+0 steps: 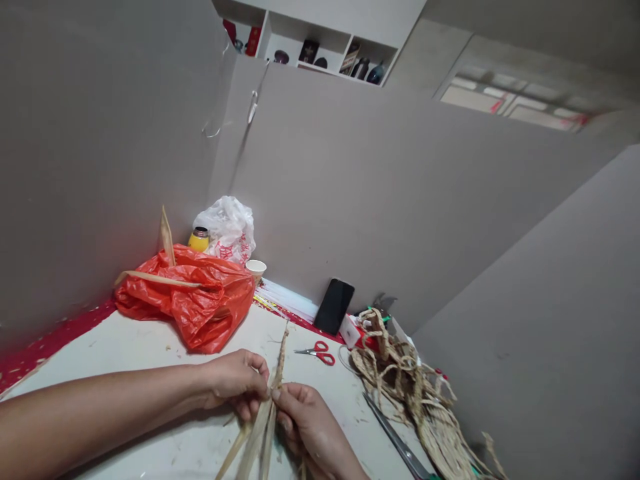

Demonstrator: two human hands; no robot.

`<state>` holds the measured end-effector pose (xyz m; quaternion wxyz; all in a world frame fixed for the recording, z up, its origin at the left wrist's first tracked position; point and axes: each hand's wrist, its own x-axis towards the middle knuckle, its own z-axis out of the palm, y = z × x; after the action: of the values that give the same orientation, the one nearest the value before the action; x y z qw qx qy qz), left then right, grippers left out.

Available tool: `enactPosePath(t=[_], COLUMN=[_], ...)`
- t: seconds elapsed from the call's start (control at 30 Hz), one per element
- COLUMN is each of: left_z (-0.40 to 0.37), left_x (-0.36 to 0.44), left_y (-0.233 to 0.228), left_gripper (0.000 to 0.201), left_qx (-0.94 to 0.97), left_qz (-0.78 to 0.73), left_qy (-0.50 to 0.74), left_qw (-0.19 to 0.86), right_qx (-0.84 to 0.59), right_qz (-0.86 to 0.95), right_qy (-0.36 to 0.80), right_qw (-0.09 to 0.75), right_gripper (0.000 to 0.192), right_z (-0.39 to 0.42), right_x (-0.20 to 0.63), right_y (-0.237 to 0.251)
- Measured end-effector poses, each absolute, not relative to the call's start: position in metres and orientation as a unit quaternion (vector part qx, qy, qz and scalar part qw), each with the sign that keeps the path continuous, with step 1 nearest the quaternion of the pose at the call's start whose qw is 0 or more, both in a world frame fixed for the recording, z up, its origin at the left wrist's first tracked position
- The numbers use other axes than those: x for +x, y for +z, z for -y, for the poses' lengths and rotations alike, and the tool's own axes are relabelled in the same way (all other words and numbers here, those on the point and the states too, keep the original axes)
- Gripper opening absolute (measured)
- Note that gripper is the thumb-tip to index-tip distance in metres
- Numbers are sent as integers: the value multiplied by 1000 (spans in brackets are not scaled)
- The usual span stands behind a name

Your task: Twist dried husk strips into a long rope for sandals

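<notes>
Between my two hands is a braid of dry, straw-coloured leaf strips point(260, 437). Its narrow plaited end points away across the table, and the loose flat strips fan out toward me. My left hand point(239, 381) is closed, with thumb and fingers pinching the strips from the left. From the right, my right hand point(307, 420) pinches the braid between thumb and forefinger, its other fingers curled. Small scissors with red handles point(320, 353) lie just beyond my right hand. A red plastic bag point(200, 300) with dry leaf strips sticking out rests beyond my left hand.
Braided straw cord point(425, 400) is heaped at the right, beside large scissors point(395, 433). A black phone point(335, 306) leans at the back near a paper cup point(256, 268), a white plastic bag point(230, 230) and a yellow jar point(199, 240). Grey walls enclose the table point(150, 340).
</notes>
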<state>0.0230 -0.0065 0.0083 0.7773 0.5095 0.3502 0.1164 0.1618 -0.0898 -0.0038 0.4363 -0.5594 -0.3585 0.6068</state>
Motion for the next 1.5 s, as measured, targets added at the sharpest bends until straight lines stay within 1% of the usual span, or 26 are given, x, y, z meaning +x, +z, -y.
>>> enactPosePath(t=[0.13,0.27,0.43,0.7,0.83,0.93,1.13,1.2,1.3,1.4,1.5], left_z=[5,4,5,9,9,9,6,5,5,6,6], left_x=[20,20,22,24,22,20,19,16,6,-13,-42], left_y=[10,3,0,-2,3,7,9,17,42,82,126], left_gripper=[20,23,29,35,32,31,29,28,25,22,19], left_qx=[499,517,532,526,511,496,506,507,514,535,574], left_qz=[-329,-348,-354,-370,-366,-358,-341,-325,-275,-214,-152], left_qy=[140,148,189,182,169,159,152,132,107,104,153], left_qw=[789,767,745,744,759,775,778,787,806,810,790], right_qx=[-552,-545,-557,-572,-581,-583,-569,-567,-561,-569,-579], right_qz=[352,345,346,383,377,376,375,371,370,365,360], right_qy=[609,619,613,585,584,573,583,584,588,586,578], right_qw=[448,449,442,429,424,436,442,447,449,446,449], right_gripper=[42,41,39,40,38,39,35,36,37,36,35], right_z=[90,90,91,90,90,91,92,91,90,89,88], right_x=[162,163,162,164,164,163,163,163,163,165,166], right_y=[-4,-3,-2,-6,-5,-2,2,3,2,-2,-6])
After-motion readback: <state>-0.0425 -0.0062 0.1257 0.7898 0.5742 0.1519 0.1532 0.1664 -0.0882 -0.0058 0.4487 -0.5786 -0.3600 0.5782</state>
